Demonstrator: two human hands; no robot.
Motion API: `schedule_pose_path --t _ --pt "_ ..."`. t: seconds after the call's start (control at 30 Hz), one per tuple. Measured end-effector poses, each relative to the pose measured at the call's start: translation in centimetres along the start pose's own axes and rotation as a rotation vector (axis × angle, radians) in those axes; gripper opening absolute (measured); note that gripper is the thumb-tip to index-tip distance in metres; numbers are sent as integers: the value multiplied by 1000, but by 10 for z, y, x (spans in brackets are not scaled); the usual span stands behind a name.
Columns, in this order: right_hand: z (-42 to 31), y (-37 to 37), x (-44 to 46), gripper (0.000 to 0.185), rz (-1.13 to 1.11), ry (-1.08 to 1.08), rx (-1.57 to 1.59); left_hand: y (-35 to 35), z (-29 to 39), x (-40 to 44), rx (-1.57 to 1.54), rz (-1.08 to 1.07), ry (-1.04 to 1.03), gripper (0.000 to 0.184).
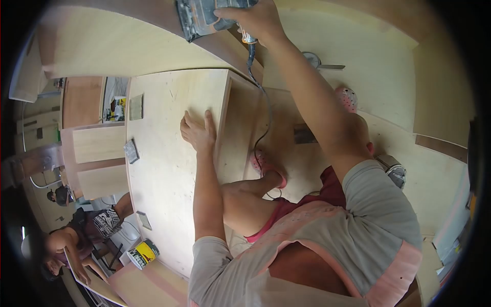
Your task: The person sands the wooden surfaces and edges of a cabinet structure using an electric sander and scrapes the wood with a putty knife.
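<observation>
My right hand grips a corded power sander at the top of the view, its flat pad end facing left by a wooden panel. I cannot tell whether the pad touches the wood. From the sander a dark cord drops past the cabinet edge to the floor. My left hand lies with fingers spread on the pale plywood top of a cabinet, close to its right edge. That hand holds nothing.
Small dark blocks, one of them a grey pad, lie along the plywood's left edge. A labelled tub stands at lower left. Another person bends over a board there. Pink clogs are on my feet. A tool sits behind my right arm.
</observation>
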State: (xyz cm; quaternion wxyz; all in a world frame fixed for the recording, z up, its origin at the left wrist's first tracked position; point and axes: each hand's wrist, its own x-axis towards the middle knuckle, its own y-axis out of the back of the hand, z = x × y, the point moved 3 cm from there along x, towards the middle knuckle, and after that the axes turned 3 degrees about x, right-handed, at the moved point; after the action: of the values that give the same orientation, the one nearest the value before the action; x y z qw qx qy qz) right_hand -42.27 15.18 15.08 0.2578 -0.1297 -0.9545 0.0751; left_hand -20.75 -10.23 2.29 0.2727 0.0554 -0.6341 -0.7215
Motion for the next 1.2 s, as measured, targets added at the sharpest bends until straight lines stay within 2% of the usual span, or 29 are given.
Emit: schedule_pose_path --t 0.07,0.2,0.3,0.37,0.47,0.57,0.7,0.8,0.87,0.97,1.0,1.07,1.2 --pt "15 1 0 66 -104 -462 344 0 4 0 13 -21 17 81" --pt "10 -1 -5 67 -25 -508 263 2 5 2 34 -4 -1 77" --pt "2 5 -8 68 11 -403 147 1 8 -3 47 -21 -3 76" --pt "-6 4 -7 71 -53 -69 76 1 7 -1 54 -44 -4 73" --pt "-7 7 -5 75 -141 -1 51 1 6 -1 55 -45 -25 71" --pt "13 5 5 77 -120 -115 118 1 6 -2 47 -39 -21 69" --pt "22 3 16 77 -119 -163 156 -1 6 -1 48 -27 -17 71" --pt "6 8 13 78 -178 -96 57 -2 5 0 76 -37 -21 71" --pt "-9 11 12 79 -212 208 17 -2 8 0 80 -49 -18 71" --pt "-8 10 15 80 -230 266 48 1 11 1 68 -76 -3 70" --pt "-8 9 16 80 -234 267 50 1 11 1 68 -75 0 70" --pt "-4 9 18 79 -223 105 -54 1 10 1 41 -67 -19 69" --pt "-9 8 13 78 -213 127 -93 -2 7 3 68 -47 -27 69"
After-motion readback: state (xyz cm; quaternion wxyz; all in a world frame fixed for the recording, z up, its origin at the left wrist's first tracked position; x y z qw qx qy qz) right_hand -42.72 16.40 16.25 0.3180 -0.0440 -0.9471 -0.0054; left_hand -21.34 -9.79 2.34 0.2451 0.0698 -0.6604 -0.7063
